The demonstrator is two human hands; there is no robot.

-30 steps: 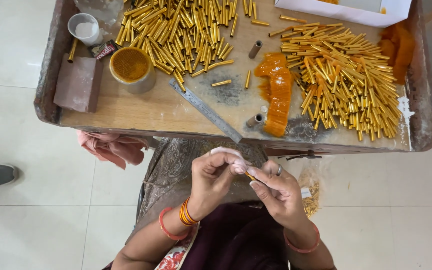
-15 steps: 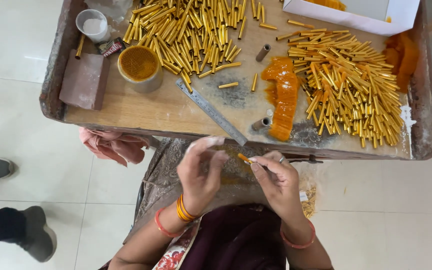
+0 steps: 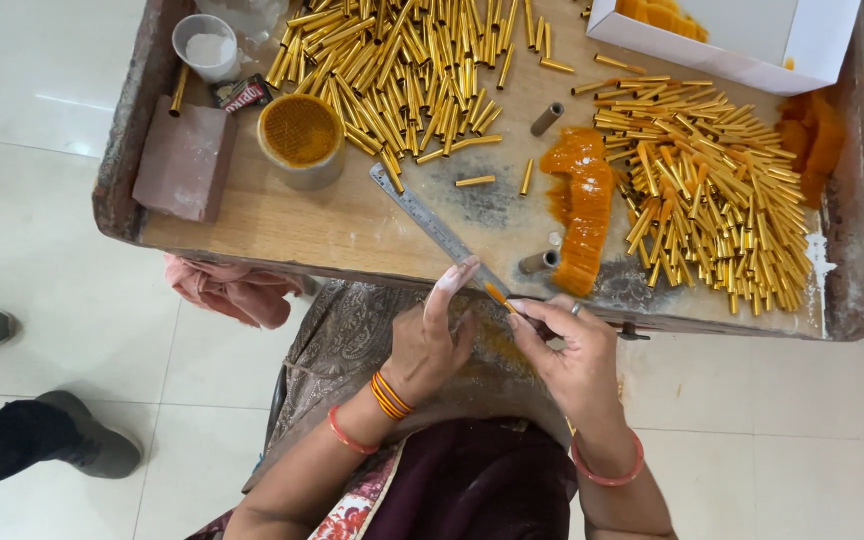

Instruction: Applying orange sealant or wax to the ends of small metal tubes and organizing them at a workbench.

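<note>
Though pinched together at the fingertips a second ago, now parted: left hand [image 3: 430, 345] drawn back and spread, fingers straight and pale with powder, gripping nothing, just beside the right. Right hand [image 3: 572, 350] closed in a fingertip pinch on a thin orange-tipped stick [image 3: 497, 296], held over the lap at the near edge of the surface [image 3: 282, 215]. Judged from that: a shared two-handed hold given up, the piece left to the right hand alone.

On the surface, a worn wooden board with raised sides: two heaps of short brass tubes [image 3: 402, 70], the right-hand heap [image 3: 722, 190] smeared with orange; a strip of orange paste [image 3: 582, 210] between them; a steel ruler [image 3: 432, 225] lying aslant; a round tin [image 3: 299, 135] of orange stuff; a pinkish block [image 3: 184, 160]; a small white cup [image 3: 207, 45]; an open white box [image 3: 752, 45] at the far right corner.

Below, a pink cloth [image 3: 237, 290] hanging under the edge, pale glossy floor tiles [image 3: 32, 200], and another person's dark shoe [image 3: 92, 448] newly in view at the left.
</note>
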